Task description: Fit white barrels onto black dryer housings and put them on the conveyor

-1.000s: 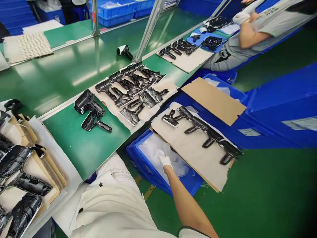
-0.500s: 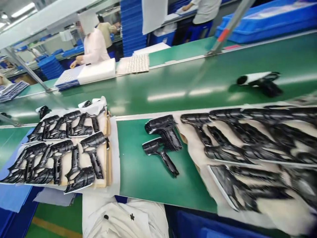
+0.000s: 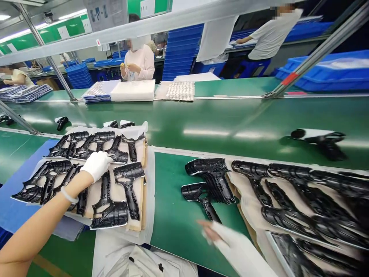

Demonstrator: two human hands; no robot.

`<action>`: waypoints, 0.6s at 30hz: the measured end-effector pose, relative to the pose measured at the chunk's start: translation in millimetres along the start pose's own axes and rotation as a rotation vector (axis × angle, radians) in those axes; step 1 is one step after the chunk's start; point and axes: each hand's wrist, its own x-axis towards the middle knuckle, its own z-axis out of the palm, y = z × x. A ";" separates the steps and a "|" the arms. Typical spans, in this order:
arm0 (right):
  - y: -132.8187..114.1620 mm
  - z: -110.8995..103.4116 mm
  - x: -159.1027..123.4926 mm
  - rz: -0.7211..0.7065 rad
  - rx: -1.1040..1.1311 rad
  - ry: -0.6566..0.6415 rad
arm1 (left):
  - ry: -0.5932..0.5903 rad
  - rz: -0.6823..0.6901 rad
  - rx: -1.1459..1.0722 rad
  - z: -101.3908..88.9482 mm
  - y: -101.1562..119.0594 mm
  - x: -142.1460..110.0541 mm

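My left hand (image 3: 96,164), in a white glove, lies curled over the top end of a black plastic shell (image 3: 108,200) on the cardboard sheet (image 3: 135,225) at the left, among several like shells. My right hand (image 3: 215,232), in a white sleeve with bare fingertips, is blurred. It hovers low over the green table with its fingers stretched out and holds nothing. It is just short of the handle of a single black shell (image 3: 201,196). Behind that shell stands a nested stack of shells (image 3: 215,177).
More black shells lie in rows on paper (image 3: 291,200) at the right. A white-and-black hair dryer (image 3: 317,137) rests on the green conveyor belt (image 3: 219,119). Other people work across the belt beside white trays (image 3: 132,90) and blue crates (image 3: 323,71).
The view has swung up from the blue bin on the floor to the table. My left hand has come onto the shells at the left, and my right hand has entered near the single shell.
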 end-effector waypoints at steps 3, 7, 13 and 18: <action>-55.7 17.4 47.7 -0.191 -0.052 -0.057 | -0.051 0.012 0.049 0.6 -4.2 7.0; -131.0 60.6 77.8 -0.467 -0.329 -0.148 | -0.045 0.010 0.026 -7.3 -10.0 -1.8; -169.7 98.8 71.1 -0.557 -0.750 -0.569 | -0.055 0.078 -0.133 -23.1 9.2 -81.7; -169.5 102.3 71.0 -0.468 -0.716 -0.584 | -0.451 0.189 0.108 4.4 54.0 -143.3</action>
